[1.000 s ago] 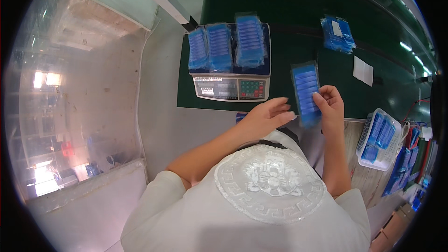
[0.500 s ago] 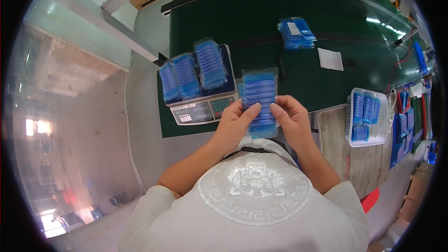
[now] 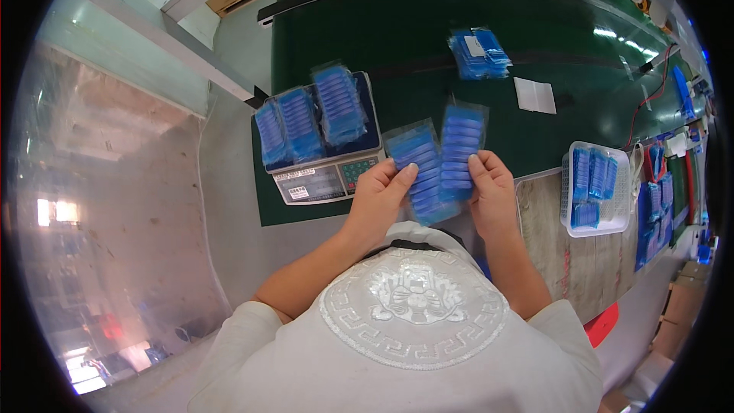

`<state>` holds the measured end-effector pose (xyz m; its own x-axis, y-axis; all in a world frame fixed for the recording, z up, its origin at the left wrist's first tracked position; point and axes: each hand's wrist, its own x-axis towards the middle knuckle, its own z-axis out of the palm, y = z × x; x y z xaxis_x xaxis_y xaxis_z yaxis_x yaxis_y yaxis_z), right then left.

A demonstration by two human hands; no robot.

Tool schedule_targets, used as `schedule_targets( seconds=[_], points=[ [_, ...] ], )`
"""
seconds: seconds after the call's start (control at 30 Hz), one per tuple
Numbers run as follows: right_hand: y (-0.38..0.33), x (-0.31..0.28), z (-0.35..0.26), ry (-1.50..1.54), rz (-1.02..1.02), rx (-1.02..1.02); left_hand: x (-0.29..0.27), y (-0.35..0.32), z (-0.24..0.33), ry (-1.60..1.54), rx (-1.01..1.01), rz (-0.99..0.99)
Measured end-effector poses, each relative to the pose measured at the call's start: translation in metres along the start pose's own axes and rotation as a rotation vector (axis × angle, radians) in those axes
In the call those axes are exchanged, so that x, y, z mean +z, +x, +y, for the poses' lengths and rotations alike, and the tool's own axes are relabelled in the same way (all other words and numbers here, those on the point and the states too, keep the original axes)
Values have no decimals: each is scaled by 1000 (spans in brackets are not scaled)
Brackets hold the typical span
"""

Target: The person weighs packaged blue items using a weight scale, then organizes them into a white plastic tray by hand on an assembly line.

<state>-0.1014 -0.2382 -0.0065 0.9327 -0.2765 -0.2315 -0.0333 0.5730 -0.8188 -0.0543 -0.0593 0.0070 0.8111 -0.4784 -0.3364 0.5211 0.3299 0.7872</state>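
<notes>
My left hand (image 3: pixel 382 193) pinches a clear plastic packet of blue sticks (image 3: pixel 419 164), its thumb lying on the front. In my right hand (image 3: pixel 491 183) is a second packet of blue sticks (image 3: pixel 462 149), gripped at its right edge. The two packets fan apart at the top and overlap lower down, just above the table's near edge. Left of them stands a digital weighing scale (image 3: pixel 313 185), its pan bearing several piles of similar blue packets (image 3: pixel 304 124).
On the green table (image 3: pixel 367 38) lie another pile of blue packets (image 3: pixel 479 53) and a folded white paper (image 3: pixel 534 95). At right, a white basket (image 3: pixel 628 210) holding blue packets sits on a wood-grain board (image 3: pixel 547 222). More blue packets (image 3: pixel 655 214) hang beyond it.
The packets, stacked together half a second ago, are now spread apart. My right hand has drawn one to the right, while my left keeps the other, now tilted left.
</notes>
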Motion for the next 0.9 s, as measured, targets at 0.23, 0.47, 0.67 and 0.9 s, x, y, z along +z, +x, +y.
schedule_targets(
  seconds=[0.23,0.47,0.67,0.9],
  points=[
    [1,-7,-12,-39,8,9,-16,1,-3,74,49,58],
    [-7,4,11,-42,-116,144,-7,5,-2,140,116,65],
    [-4,11,7,-73,-92,149,-10,4,-3,99,53,3],
    [1,2,6,-16,-17,228,-14,-1,6,265,16,-172]
  ],
)
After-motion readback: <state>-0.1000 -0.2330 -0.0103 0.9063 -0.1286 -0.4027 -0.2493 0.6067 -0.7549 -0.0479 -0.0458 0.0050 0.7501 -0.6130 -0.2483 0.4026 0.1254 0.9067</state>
